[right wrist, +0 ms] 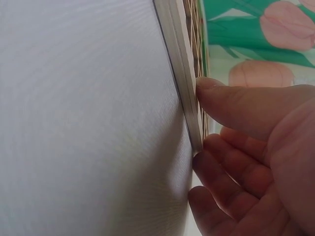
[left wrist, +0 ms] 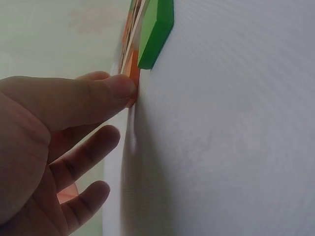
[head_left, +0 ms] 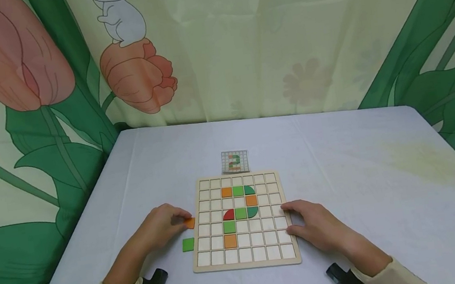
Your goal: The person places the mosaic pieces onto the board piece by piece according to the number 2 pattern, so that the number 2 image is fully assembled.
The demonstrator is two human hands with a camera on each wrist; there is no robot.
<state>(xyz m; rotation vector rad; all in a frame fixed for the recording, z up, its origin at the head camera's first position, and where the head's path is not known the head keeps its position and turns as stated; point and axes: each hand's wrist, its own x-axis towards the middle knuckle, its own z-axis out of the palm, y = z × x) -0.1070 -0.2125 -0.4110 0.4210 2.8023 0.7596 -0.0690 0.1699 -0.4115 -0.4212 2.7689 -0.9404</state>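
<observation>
Between thumb and forefinger, my left hand (head_left: pixel 159 230) pinches a small orange square tile (head_left: pixel 190 223) beside the left edge of a wooden grid board (head_left: pixel 248 267). In the left wrist view, the remaining fingers are spread away from the tile. Near that hand a green square tile (head_left: pixel 188 244) lies at the board's left edge. My right hand (head_left: pixel 320 225) rests on the right rim, its thumb and fingertips touching the frame. Orange, green and red pieces sit in the grid: squares such as an orange tile (head_left: pixel 230 241) and rounded ones such as a red piece (head_left: pixel 229 215).
A small card (head_left: pixel 235 161) printed with a coloured grid pattern lies just behind the board. White cloth covers the table (head_left: pixel 342 160). A curtain (head_left: pixel 242 53) with flowers hangs behind it. Each wrist wears a black camera mount (head_left: pixel 155 281).
</observation>
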